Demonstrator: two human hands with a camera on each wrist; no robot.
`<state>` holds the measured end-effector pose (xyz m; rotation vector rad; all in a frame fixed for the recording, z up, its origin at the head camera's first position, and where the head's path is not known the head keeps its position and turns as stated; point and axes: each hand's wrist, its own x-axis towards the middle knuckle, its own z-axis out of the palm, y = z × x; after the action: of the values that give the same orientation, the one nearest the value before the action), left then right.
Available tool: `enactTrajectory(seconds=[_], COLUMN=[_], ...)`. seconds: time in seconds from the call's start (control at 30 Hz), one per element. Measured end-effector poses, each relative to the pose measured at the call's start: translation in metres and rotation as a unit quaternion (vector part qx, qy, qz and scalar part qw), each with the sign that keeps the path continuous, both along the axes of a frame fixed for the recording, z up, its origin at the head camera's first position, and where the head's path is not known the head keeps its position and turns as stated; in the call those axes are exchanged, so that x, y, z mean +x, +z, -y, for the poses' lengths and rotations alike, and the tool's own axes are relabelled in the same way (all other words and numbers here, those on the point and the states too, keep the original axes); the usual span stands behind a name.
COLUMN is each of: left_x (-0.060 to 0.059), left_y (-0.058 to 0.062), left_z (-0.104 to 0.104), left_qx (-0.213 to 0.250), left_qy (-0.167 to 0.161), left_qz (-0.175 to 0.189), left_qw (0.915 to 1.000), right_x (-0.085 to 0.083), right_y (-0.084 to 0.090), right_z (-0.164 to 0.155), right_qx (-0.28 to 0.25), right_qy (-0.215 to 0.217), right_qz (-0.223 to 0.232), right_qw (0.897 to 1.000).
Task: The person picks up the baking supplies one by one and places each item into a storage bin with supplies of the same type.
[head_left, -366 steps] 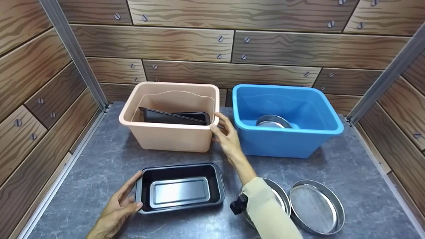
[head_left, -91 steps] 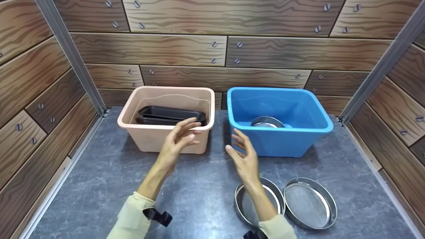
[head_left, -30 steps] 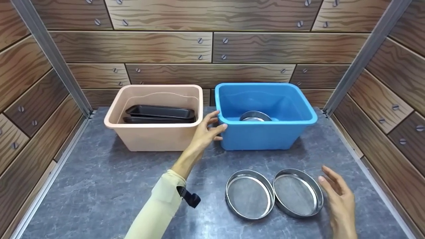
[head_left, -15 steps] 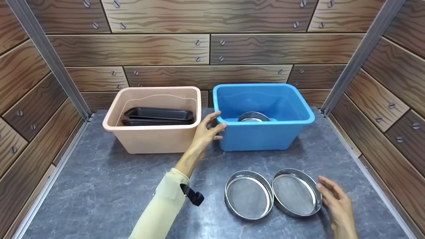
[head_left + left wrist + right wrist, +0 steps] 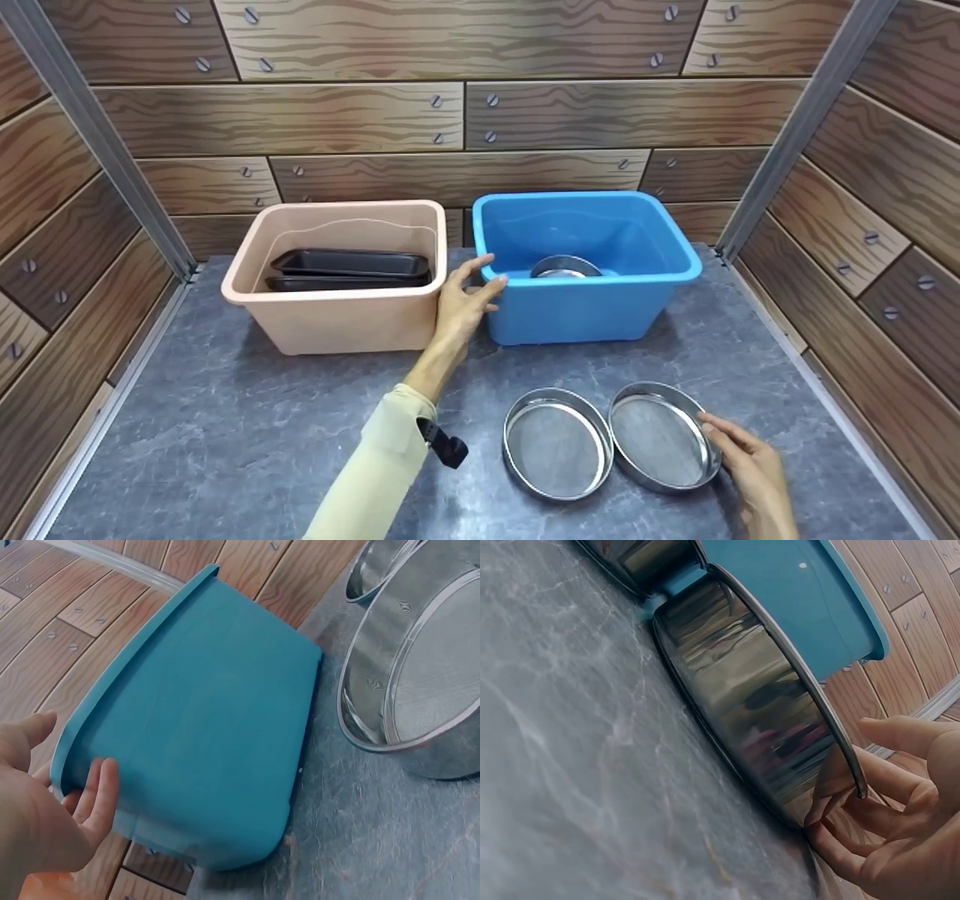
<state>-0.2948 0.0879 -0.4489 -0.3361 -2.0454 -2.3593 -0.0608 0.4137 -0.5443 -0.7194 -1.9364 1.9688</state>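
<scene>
My left hand (image 5: 459,304) holds the near left corner of the blue bin (image 5: 574,311), its fingers bent around the rim and lying against the side wall under it, as the left wrist view shows. My right hand (image 5: 754,472) touches the right-hand round metal sieve (image 5: 660,439), fingertips at its outer wall and thumb raised over the rim (image 5: 802,667). That sieve lies mesh-bottomed on the table beside a second round sieve (image 5: 556,448), their rims right against each other. Another round sieve (image 5: 564,266) lies inside the blue bin, partly hidden by the front wall.
A peach bin (image 5: 341,322) stands left of the blue one, with dark loaf pans (image 5: 349,262) inside. Both bins sit near the back of the grey marbled table (image 5: 262,435). Wood-patterned walls (image 5: 360,116) enclose the back and sides.
The loaf pan that lay on the table is now in the peach bin. My left hand has gone to the blue bin; my right hand has moved in to the right-hand sieve's edge.
</scene>
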Motion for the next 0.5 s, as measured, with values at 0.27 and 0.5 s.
enactTrajectory(seconds=[0.27, 0.5], left_x=[-0.0036, -0.0055], left_y=[-0.0031, -0.0063], left_z=[-0.006, -0.0109], left_qx=[-0.017, -0.004], left_qy=[0.052, 0.066], left_qz=[-0.006, -0.016], left_qw=[0.9985, 0.9977], right_x=[0.0005, 0.0024], right_y=[-0.0032, -0.0012], right_z=[0.0005, -0.0004], right_qx=[0.022, 0.011], right_qy=[0.021, 0.033], right_qz=[0.021, 0.004], right_qw=[0.999, 0.999])
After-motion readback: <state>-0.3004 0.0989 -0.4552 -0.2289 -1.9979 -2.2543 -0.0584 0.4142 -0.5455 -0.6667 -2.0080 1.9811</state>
